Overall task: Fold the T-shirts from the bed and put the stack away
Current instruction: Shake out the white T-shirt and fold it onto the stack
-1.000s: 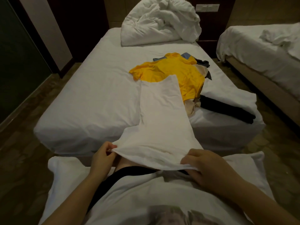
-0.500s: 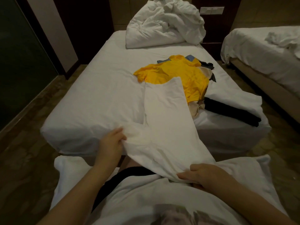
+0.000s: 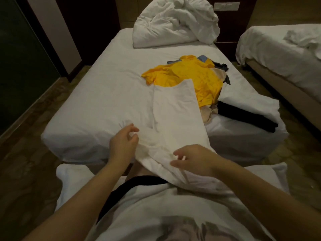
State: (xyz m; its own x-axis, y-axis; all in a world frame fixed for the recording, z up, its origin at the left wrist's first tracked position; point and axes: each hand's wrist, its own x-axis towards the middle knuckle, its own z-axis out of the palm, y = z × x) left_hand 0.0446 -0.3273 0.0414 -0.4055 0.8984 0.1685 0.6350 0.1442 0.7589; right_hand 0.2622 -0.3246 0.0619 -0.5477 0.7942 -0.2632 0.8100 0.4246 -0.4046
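A white T-shirt (image 3: 175, 115), folded into a long strip, lies on the bed (image 3: 104, 94) and hangs over its near edge onto my lap. My left hand (image 3: 124, 143) hovers at the strip's lower left edge with thumb and fingers apart. On the hanging end rests my right hand (image 3: 191, 159), fingers spread and gripping nothing. Behind the strip a yellow T-shirt (image 3: 187, 75) tops a loose pile with blue (image 3: 202, 58), beige (image 3: 208, 113) and dark (image 3: 224, 66) garments showing under it.
A black folded garment (image 3: 246, 119) and a white folded cloth (image 3: 248, 103) lie at the bed's near right corner. A bunched white duvet (image 3: 173, 23) sits at the head. A second bed (image 3: 286, 54) stands to the right across a narrow aisle, a dark glass panel (image 3: 20, 70) to the left.
Both hands held the white T-shirt's lower edge up; they lowered it toward the bed and let go. The left hand moved forward, and the camera tipped slightly.
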